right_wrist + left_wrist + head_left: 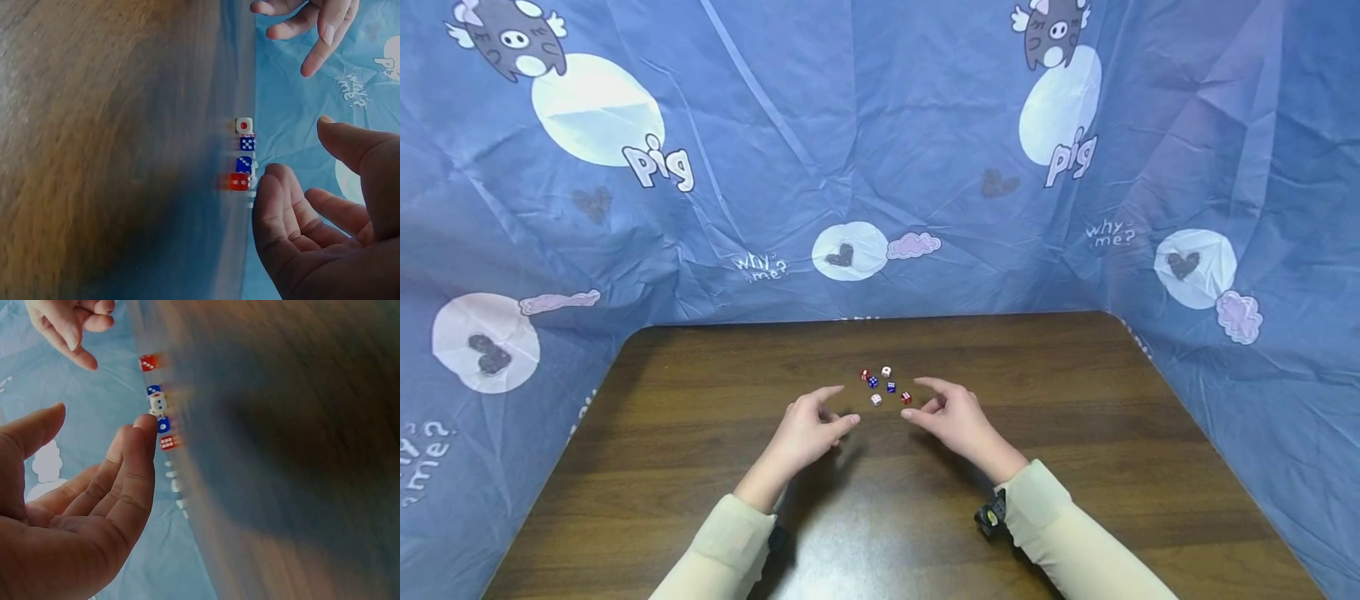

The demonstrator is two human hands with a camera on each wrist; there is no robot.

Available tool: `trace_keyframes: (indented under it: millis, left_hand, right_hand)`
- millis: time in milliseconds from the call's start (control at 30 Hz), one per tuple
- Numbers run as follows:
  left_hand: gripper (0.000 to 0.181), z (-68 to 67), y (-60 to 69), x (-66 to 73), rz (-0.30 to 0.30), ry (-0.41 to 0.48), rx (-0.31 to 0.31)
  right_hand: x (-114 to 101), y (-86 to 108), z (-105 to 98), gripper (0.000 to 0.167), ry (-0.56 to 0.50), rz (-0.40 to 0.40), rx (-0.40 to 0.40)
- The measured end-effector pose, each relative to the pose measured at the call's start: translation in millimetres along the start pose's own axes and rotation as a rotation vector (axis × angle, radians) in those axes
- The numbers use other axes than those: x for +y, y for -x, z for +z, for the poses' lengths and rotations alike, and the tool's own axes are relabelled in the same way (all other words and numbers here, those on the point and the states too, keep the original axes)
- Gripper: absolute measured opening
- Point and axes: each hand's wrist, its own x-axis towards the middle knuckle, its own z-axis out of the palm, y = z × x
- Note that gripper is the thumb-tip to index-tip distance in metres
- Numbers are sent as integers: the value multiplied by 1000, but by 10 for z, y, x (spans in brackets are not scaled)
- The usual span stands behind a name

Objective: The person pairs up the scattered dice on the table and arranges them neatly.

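Observation:
Several small dice lie in a loose cluster on the wooden table: two red, two blue and two white. In the head view, one red die (906,398) is at the right of the group and one white die (876,400) is nearest the person. A blue die (891,387) sits between them. To the left of the cluster is the left hand (808,429), thumb and fingers apart, holding nothing. On the other side the right hand (953,417) is likewise spread and holds nothing; its thumb and index tips are close to the red die. Contact cannot be made out.
The brown table (700,500) has rounded far corners. Blue printed cloth (910,150) hangs behind it and along both sides. A dark device (991,514) is strapped at the right wrist.

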Motion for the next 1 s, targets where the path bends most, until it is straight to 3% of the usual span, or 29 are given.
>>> trace_keyframes:
  millis: [300,767,1000]
  left_hand:
    - [56,70,-100,-37,-79,99,-37]
    - [41,249,-354,19,-226,111,-46]
    - [38,389,-452,-53,-268,82,-26]
  right_hand:
    - [-18,-38,109,57,-86,49,-51]
    - [-20,-113,194,49,-78,65,-54]
    - [0,-92,233,51,-73,98,-63]
